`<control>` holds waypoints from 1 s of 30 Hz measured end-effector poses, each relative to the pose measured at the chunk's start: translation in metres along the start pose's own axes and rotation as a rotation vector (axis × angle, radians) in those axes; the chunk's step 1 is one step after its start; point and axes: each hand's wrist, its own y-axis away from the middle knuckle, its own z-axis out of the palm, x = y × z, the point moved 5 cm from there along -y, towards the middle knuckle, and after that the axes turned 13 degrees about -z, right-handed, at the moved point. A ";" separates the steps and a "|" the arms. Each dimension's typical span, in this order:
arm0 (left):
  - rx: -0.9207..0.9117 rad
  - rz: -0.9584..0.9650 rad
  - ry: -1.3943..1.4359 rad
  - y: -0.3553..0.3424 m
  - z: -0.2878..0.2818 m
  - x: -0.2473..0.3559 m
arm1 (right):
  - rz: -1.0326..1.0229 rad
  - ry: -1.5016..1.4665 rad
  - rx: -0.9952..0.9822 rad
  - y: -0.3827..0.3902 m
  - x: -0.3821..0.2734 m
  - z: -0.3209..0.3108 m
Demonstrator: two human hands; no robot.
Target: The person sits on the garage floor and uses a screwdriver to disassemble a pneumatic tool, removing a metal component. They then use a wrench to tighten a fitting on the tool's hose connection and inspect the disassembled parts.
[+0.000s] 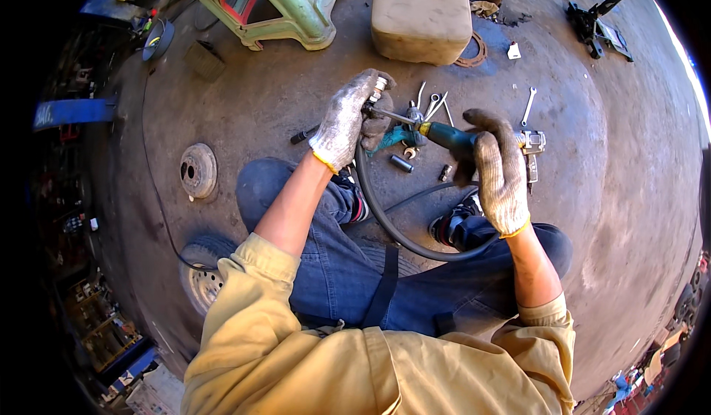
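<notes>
My left hand [348,122], in a dirty white work glove, is closed around the end of a thick black hose [381,219], where a shiny metal fitting [379,88] sticks out between the fingers. A screwdriver [446,136] with a dark green handle lies almost level, its shaft tip against the fitting end in my left hand. My right hand [500,171], gloved too, has its fingers curved about the butt of that handle. The hose loops down across my lap. Below the screwdriver lie a black socket [401,163] and a teal rag [386,139].
Several wrenches [437,105] lie beyond the screwdriver; another wrench [529,106] and an air impact tool [532,144] are at right. A padded stool [422,15] and green plastic stool [285,8] stand ahead. At left are a metal hub [198,171] and a small wheel [204,285].
</notes>
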 end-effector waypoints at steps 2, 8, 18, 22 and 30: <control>0.034 0.023 -0.024 0.000 -0.001 -0.006 | 0.158 0.017 -0.032 0.001 0.007 -0.002; 0.062 0.004 -0.007 0.000 -0.003 -0.005 | -0.389 0.283 -0.211 0.001 0.003 0.001; 0.039 0.048 -0.005 -0.001 -0.004 -0.005 | -0.027 0.168 -0.177 0.002 0.012 0.001; 0.030 0.055 -0.015 -0.010 -0.011 -0.011 | -0.454 0.470 -0.226 -0.006 0.003 0.003; 0.007 -0.029 0.060 -0.013 -0.008 -0.014 | -0.148 0.303 0.024 -0.031 0.013 -0.045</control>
